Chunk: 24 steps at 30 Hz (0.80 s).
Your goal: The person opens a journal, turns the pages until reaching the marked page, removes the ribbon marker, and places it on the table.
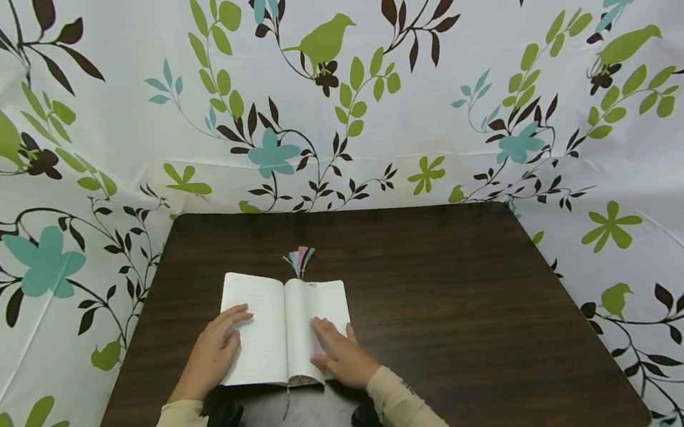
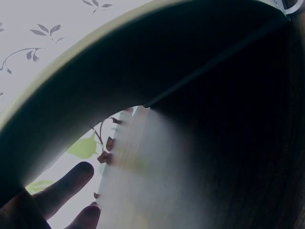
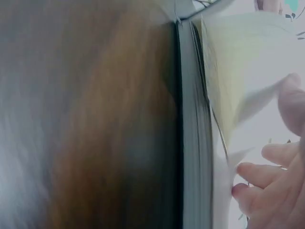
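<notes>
An open notebook [image 1: 261,339] with lined pages lies on the dark wooden table. My left hand [image 1: 212,352] rests on the outer edge of its left page, fingers extended. On the right page lies my right hand [image 1: 344,359], with the thumb toward the middle of the book. Beside that thumb, a loose page [image 1: 296,331] bulges up near the spine. In the right wrist view the notebook's page edges [image 3: 195,143] show beside the fingers [image 3: 262,174]. Much of the left wrist view is dark; two fingers [image 2: 66,188] show at its lower left.
A tassel [image 1: 300,258] in pink and teal sticks out above the notebook's top edge. A thin ribbon [image 1: 287,402] hangs from the bottom. Dark wood tabletop [image 1: 459,313] extends to the right. Patterned white curtains [image 1: 373,152] surround the table.
</notes>
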Motion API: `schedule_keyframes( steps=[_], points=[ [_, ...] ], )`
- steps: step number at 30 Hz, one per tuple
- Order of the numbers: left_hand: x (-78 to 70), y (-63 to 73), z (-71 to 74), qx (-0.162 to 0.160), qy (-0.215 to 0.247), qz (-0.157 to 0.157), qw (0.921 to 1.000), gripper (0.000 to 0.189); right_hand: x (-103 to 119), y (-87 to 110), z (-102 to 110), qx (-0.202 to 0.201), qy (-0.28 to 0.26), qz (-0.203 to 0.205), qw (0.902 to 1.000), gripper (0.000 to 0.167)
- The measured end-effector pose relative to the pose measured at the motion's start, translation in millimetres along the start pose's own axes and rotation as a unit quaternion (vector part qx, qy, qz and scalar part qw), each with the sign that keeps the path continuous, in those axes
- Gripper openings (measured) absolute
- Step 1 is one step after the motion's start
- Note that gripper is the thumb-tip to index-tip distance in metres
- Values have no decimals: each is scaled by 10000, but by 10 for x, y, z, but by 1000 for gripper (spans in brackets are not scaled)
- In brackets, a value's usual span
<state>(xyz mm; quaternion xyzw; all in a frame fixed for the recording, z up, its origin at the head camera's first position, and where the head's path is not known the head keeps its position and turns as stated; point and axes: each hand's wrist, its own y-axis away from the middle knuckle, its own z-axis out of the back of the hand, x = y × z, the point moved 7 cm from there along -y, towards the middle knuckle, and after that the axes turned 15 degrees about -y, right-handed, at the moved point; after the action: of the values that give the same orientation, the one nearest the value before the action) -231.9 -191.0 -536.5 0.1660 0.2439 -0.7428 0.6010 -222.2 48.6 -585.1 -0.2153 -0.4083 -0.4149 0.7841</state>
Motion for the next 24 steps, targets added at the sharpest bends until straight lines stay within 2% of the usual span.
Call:
schedule_keyframes(
  steps=[4,10,14,19,24],
  points=[
    [-2,4,6,-67,-6,-30,10000,36,58,-11,-67,33,-487,180,9986,66],
    [3,0,13,-123,-7,-34,9999,36,186,-22,-166,-11,-623,665,9958,63],
    [12,-4,8,-129,4,-50,9999,36,295,-8,-206,-193,-528,1184,9914,70],
    [19,-4,6,-120,117,-72,9998,34,449,2,-266,-471,-337,1869,9807,88],
    [3,-3,27,-238,309,-193,9991,30,563,5,-413,-279,229,2218,9744,99]
  ],
)
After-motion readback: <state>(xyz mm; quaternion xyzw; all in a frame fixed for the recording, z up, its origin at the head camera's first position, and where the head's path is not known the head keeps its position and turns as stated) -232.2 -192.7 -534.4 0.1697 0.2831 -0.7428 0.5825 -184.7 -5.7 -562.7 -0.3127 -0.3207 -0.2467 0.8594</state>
